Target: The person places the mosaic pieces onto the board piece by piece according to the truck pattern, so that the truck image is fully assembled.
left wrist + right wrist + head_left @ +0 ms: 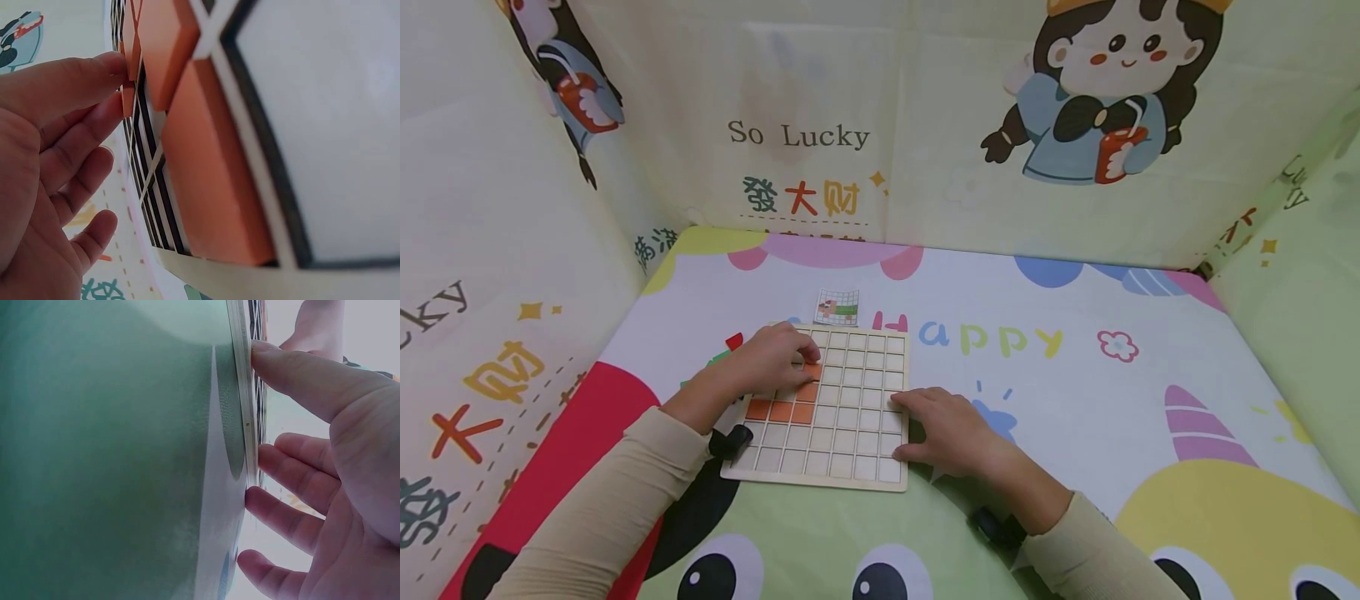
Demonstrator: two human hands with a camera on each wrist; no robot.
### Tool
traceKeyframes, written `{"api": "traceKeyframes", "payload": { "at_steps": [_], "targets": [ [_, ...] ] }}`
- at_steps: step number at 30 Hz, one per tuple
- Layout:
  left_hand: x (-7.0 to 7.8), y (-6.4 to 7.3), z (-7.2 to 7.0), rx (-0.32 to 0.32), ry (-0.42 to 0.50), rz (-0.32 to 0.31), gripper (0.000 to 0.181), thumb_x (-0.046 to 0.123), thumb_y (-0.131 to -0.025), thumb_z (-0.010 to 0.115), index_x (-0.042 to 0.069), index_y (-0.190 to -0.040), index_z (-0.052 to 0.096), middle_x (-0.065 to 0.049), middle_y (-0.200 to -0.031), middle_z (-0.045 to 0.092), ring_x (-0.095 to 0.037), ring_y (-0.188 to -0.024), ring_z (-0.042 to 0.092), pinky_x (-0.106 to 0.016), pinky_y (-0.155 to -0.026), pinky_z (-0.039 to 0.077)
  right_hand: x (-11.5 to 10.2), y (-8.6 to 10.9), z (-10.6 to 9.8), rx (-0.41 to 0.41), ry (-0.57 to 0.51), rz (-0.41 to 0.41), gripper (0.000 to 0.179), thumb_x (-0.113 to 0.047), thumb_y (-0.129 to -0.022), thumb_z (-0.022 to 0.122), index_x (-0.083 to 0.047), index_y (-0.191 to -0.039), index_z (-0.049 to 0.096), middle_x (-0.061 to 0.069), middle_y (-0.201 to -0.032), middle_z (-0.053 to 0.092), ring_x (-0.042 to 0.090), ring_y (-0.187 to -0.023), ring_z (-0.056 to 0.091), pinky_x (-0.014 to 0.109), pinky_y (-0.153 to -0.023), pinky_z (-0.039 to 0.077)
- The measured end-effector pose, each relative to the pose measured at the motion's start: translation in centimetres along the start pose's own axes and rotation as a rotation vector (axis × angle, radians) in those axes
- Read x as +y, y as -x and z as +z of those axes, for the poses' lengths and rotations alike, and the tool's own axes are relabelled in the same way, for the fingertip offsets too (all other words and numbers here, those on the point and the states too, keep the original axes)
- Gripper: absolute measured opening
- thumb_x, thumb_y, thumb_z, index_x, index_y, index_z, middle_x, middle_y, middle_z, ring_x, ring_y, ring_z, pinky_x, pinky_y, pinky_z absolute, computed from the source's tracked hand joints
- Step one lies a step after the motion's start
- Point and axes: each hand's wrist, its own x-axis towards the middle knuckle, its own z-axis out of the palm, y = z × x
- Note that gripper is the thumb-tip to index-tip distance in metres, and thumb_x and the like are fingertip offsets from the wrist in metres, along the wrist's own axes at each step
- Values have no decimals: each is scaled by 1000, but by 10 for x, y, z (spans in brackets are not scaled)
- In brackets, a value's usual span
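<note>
A wooden grid board with square recesses lies flat on the table. Several orange square tiles sit in its left part, in a row and up a column. My left hand reaches over the board's upper left, pinching an orange tile at the top of that column between thumb and fingertips. In the left wrist view its other fingers are loosely bent. Along the board's right edge rests my right hand, fingers spread. Its thumb touches the edge in the right wrist view.
Behind the board lies a small pattern card showing a coloured grid picture. Red and green pieces peek out beyond the left hand, partly hidden by the forearm. A printed cloth covers the table, and printed curtains stand around it.
</note>
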Motion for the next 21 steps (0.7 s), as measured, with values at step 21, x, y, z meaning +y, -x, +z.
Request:
{"api": "traceKeyframes", "payload": {
  "at_steps": [21],
  "targets": [
    [-8,15,-14,74,91,-29,31,21,-91,75,9,-119,69,-7,-117,64,-30,-117,49,-49,-97,45,0,-1,1,6,-5,1,67,-31,-83,81,-6,-140,56,12,-137,58,33,-128,51,54,-100,43]
  ]
}}
